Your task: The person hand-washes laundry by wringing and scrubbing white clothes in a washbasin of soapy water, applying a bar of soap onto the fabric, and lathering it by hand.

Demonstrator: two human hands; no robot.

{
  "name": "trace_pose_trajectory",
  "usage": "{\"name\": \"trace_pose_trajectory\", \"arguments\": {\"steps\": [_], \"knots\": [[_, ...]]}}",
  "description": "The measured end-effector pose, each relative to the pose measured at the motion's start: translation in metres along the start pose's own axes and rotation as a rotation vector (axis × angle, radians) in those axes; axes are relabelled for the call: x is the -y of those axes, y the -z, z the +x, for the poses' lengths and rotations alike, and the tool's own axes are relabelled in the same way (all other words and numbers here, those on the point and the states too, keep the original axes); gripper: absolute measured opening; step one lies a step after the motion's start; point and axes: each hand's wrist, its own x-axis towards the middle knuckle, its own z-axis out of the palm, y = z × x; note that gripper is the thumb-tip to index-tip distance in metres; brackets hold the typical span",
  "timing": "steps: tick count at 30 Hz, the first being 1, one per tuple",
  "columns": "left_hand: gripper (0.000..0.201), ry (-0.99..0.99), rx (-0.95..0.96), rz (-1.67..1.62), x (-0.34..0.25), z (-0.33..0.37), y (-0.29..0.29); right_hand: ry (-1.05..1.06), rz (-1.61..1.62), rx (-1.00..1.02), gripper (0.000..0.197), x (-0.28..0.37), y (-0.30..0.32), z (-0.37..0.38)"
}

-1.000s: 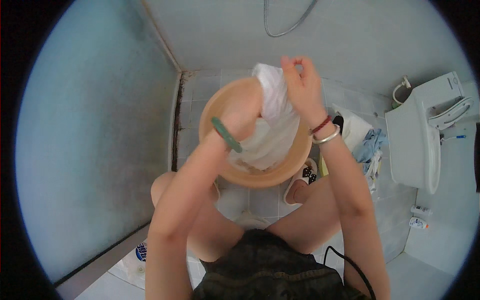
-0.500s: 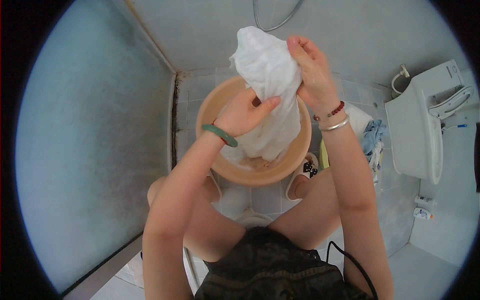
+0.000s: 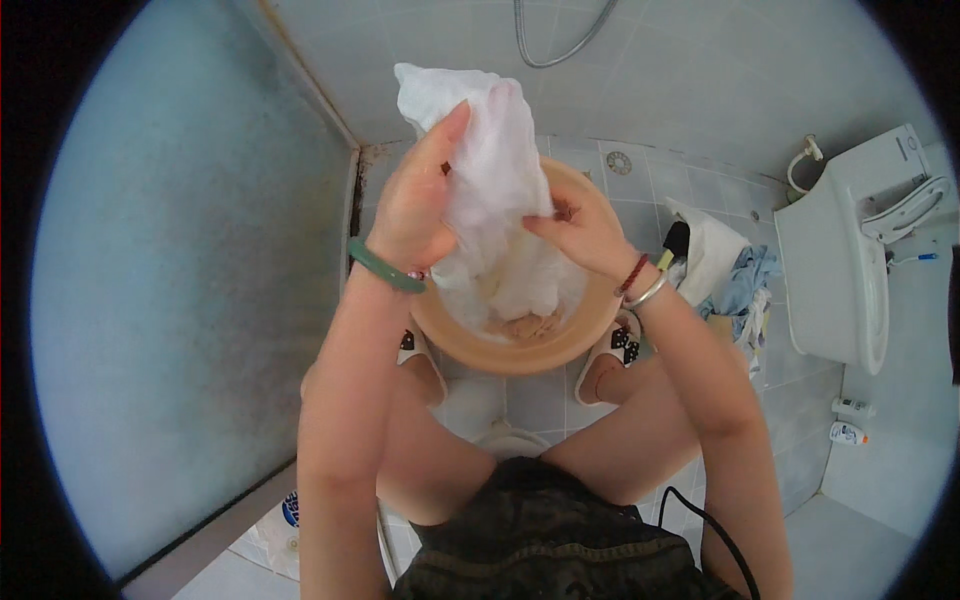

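Observation:
A wet white cloth [image 3: 495, 160] is held up over a tan plastic basin [image 3: 480, 358], its lower part hanging down inside. On the cloth's left side my left hand [image 3: 415, 195] grips it higher up, fingers stretched along its front. My right hand [image 3: 585, 238] pinches the right edge lower down, near the basin's rim. Under the white cloth, a beige fabric [image 3: 525, 326] shows in pale, cloudy water at the basin's near side. The cloth's far side and some of my fingertips are hidden.
The basin stands on grey floor tiles between my slippered feet [image 3: 612, 355]. To its right lies a pile of clothes [image 3: 745, 275], with a white toilet [image 3: 830, 265] beyond. A frosted glass panel [image 3: 200, 280] stands at left. A shower hose [image 3: 560, 60] hangs ahead; a floor drain [image 3: 619, 162] lies behind the basin.
The raised part of the cloth has swung left. My left hand has moved up and left along it, while my right hand has come down to a lower point on its right edge.

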Motion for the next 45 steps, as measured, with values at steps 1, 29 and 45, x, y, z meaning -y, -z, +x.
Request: {"name": "trace_pose_trajectory", "arguments": {"steps": [1,29,45], "knots": [[0.036,-0.002,-0.002,-0.001,-0.002,-0.001,-0.001,0.027,0.203,-0.015,0.030,-0.005,0.004,0.003],[0.030,0.224,-0.030,0.413,0.048,-0.007,0.001,0.033,-0.355,-0.578,0.031,0.034,0.002,0.034],[0.027,-0.383,0.170,1.177,0.010,-0.002,0.003,0.098,0.164,0.002,0.032,0.042,0.002,0.007]]}}
